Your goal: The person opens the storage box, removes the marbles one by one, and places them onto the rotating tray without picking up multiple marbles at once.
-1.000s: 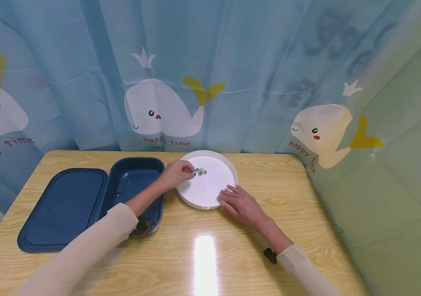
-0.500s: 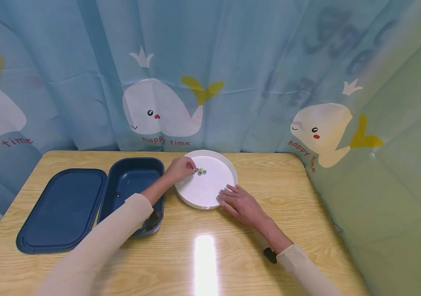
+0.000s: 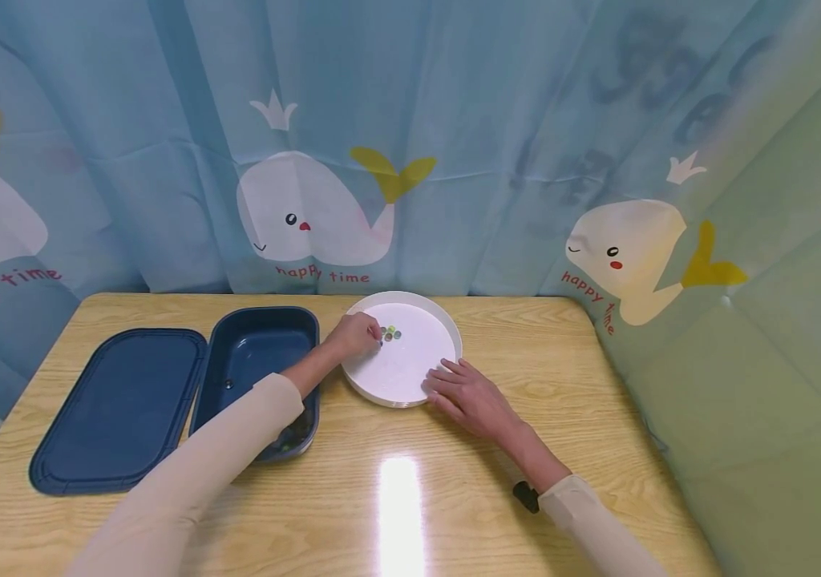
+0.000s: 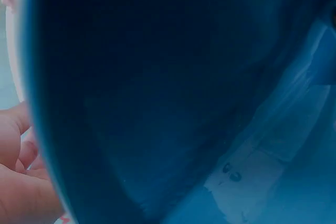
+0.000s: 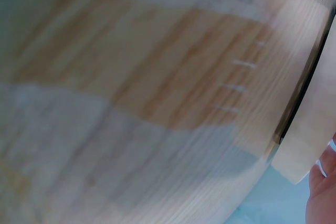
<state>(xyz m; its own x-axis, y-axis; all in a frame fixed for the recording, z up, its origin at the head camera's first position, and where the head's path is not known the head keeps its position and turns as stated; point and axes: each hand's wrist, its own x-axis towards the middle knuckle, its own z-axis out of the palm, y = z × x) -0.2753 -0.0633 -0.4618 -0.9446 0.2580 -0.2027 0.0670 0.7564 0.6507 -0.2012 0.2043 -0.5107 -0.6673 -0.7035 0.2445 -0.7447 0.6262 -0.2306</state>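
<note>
My left hand (image 3: 356,335) reaches over the left side of a round white tray (image 3: 410,373), thumb and forefinger pinching a small dark blue marble (image 3: 381,344). Just beyond the fingertips, several glass marbles (image 3: 390,332) lie in a loose cluster on the tray. At the tray's lower right rim rests my right hand (image 3: 471,398), its fingers loosely extended over the edge. In the left wrist view, the left hand's fingers (image 4: 26,192) show past the dark wall of a blue box; the right wrist view shows only part of the right hand (image 5: 323,187) at its edge.
A dark blue box (image 3: 259,353) stands left of the tray under the left forearm, with a marble (image 3: 228,385) inside. Its flat blue lid (image 3: 122,409) lies farther left on the wooden table (image 3: 526,344). A whale-print curtain (image 3: 468,144) hangs behind the table.
The left hand first shifted slightly right and up towards the marble cluster, then slightly down, still pinching the dark blue marble. The right hand stays at the tray rim.
</note>
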